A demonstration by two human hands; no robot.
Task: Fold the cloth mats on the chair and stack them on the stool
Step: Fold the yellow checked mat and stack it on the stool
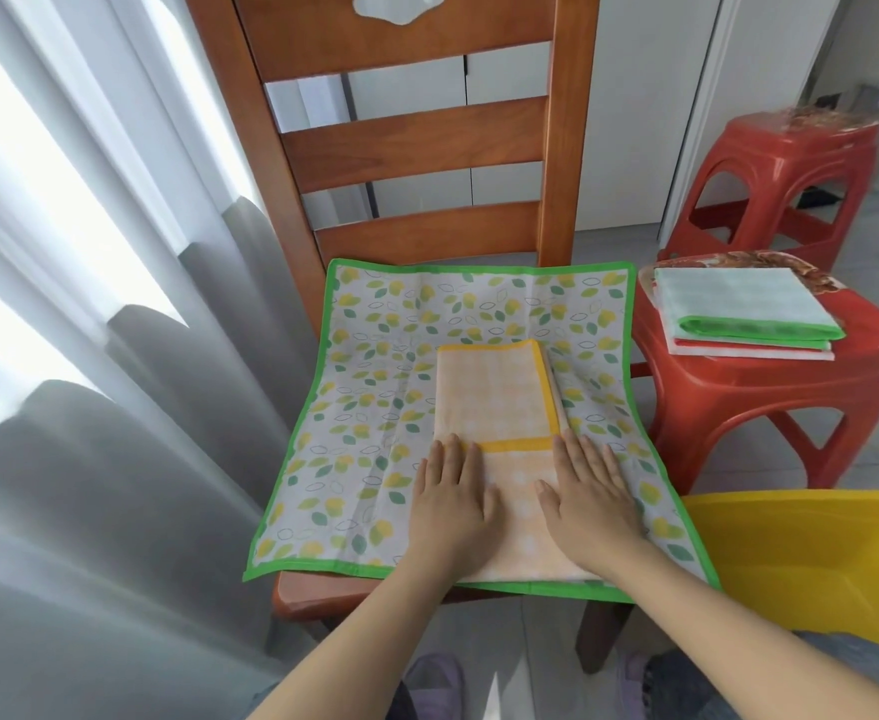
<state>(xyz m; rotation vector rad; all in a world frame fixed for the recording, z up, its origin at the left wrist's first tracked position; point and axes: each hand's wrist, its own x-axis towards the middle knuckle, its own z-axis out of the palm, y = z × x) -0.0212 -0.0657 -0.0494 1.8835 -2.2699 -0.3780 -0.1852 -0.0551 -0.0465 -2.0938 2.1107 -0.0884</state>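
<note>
A yellow-bordered checked mat (497, 392), folded into a long strip, lies on top of a spread green-bordered leaf-print mat (375, 366) that covers the seat of the wooden chair (411, 132). My left hand (453, 498) and my right hand (588, 504) lie flat with straight fingers on the near half of the yellow mat, side by side. On the red stool (770, 387) to the right sits a stack of folded mats (744, 314), a green-edged one above a red-edged one.
Grey curtains (89, 356) hang close on the left of the chair. A second red stool (775, 184) stands behind the first. A yellow plastic surface (816, 558) is at the near right. My slippered feet (435, 688) stand on the tiled floor below.
</note>
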